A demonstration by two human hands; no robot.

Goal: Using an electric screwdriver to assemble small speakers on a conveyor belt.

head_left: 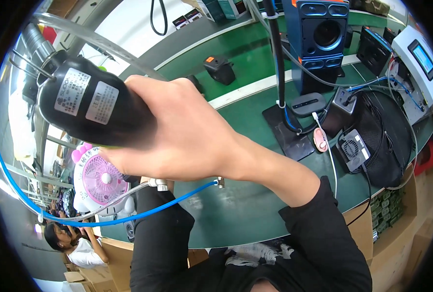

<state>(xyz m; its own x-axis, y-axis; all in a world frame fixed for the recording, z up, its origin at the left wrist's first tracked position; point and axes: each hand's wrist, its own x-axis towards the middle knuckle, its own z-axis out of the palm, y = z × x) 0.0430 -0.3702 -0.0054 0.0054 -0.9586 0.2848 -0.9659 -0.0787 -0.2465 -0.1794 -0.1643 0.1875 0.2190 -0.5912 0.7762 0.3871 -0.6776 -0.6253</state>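
Note:
My right hand (187, 141) is raised close to the camera and is shut around a fat black cylindrical tool (87, 104) with two white labels, which points up and to the left. A clear hose (87, 39) and metal hooks leave its far end. My right forearm runs down into a black sleeve (323, 228). My left sleeve (160, 238) rises under the right hand, which hides my left hand. A thin blue hose (143, 214) with a metal end fitting and a white fitting (158, 184) lie just below my right hand.
The green workbench (236, 209) holds a blue-and-black speaker (323, 34), a black mesh speaker (384, 141), a small grey cooling fan (355, 148), a black post on a base plate (287, 131) and cables. A pink-and-white desk fan (102, 182) stands at left. Another person (75, 243) sits lower left.

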